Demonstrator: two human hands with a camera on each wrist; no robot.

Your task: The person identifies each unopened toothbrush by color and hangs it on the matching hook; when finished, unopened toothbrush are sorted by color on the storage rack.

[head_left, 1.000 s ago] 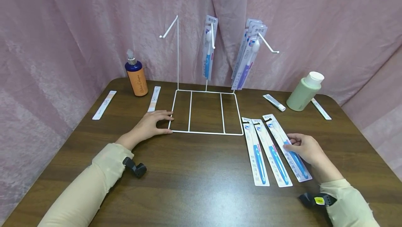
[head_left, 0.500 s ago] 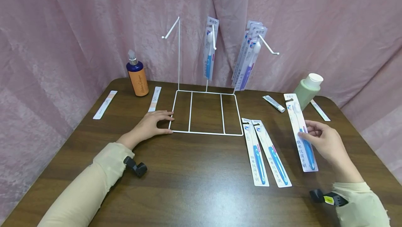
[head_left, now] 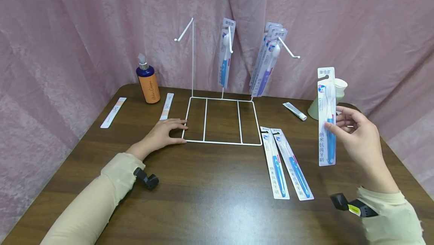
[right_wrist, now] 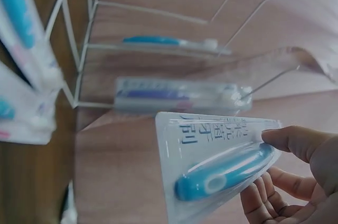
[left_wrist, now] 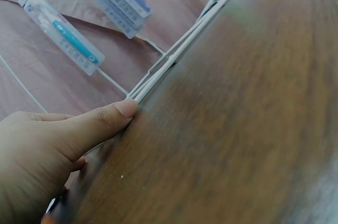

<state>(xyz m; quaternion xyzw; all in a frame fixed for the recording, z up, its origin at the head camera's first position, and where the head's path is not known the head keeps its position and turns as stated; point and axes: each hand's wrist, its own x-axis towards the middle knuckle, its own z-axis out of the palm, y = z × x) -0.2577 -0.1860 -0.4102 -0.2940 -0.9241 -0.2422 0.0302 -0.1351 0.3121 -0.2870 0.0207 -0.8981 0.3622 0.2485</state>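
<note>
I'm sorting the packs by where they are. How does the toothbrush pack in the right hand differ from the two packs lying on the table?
The held pack stands upright in the air, pinched by the right hand; the two table packs lie flat, side by side, untouched. The held pack sits right of them, in front of the green bottle. All are white carded packs with blue-handled brushes.
</note>
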